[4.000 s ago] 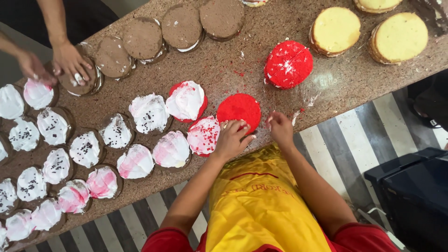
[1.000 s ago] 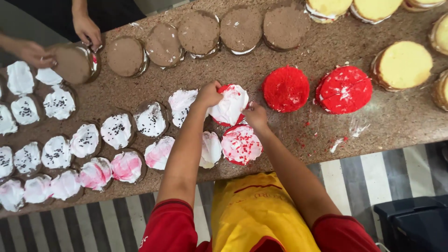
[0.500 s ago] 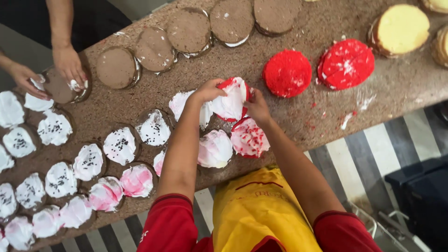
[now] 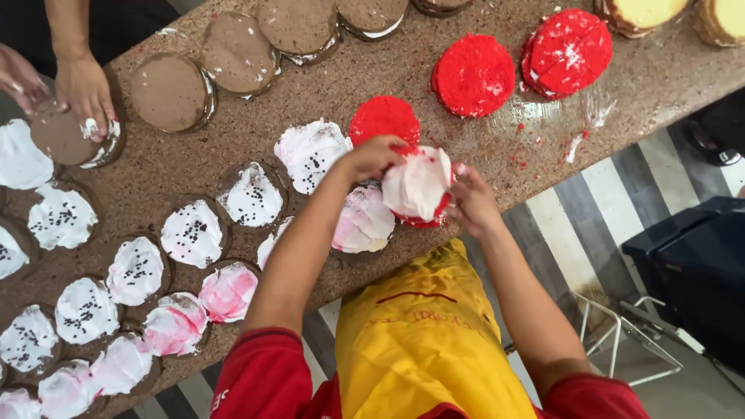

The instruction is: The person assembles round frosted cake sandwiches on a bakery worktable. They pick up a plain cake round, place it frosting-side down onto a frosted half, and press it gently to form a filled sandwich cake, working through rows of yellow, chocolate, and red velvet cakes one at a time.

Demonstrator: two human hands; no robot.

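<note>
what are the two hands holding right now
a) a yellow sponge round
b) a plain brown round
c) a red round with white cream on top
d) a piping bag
c: the left hand and right hand hold between them a red cake round topped with white cream, lifted at the counter edge, while the brown rounds lie farther back.

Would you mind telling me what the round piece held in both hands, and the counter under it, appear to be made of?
The round piece looks like red sponge cake: a crumbly matte red edge under a soft, glossy white cream topping, held between the left hand and right hand. The counter looks like polished speckled brown stone, perhaps granite; it shows a faint sheen.
</note>
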